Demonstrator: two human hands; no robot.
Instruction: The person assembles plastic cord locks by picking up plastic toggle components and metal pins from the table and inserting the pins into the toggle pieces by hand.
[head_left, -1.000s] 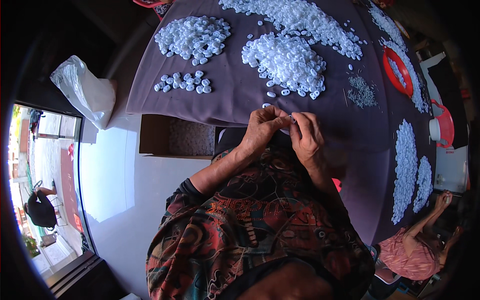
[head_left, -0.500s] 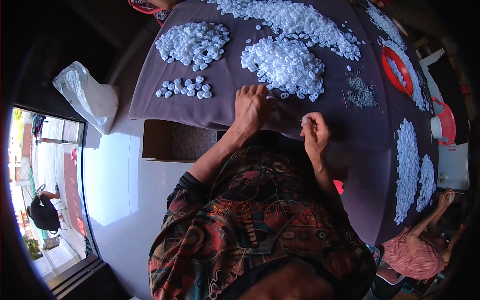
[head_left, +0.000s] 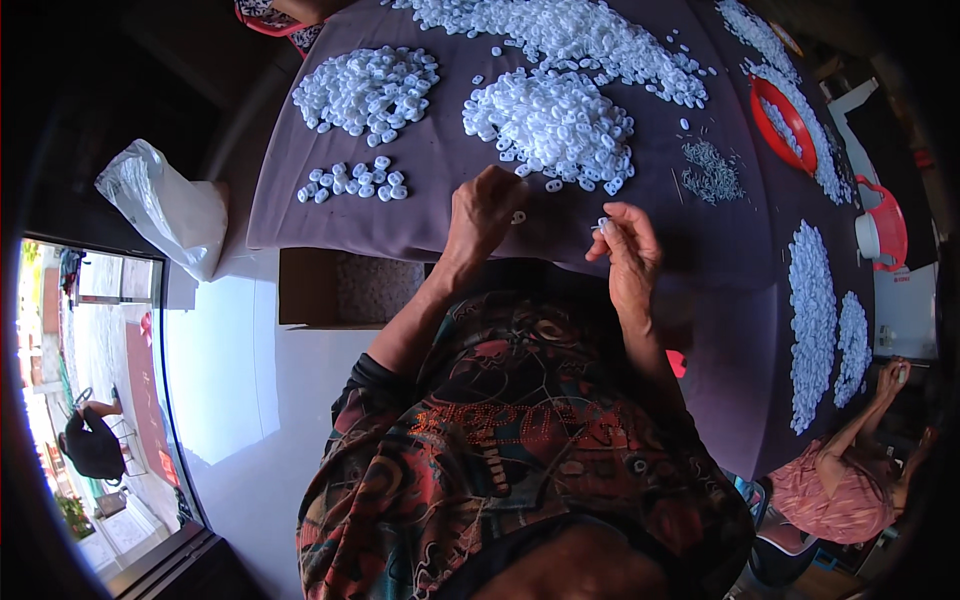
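Left hand (head_left: 487,212) curled loosely, fingers down by 1 small white plastic ring (head_left: 518,216) on the purple cloth-covered worktop (head_left: 440,215); right hand (head_left: 625,250) pinches a tiny white piece (head_left: 603,224), below the heaped rings (head_left: 550,125).

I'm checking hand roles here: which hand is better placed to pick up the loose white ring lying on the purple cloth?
Left, probably. The left hand rests on the purple cloth beside the loose white plastic ring. The right hand is raised, pinching a small white piece.
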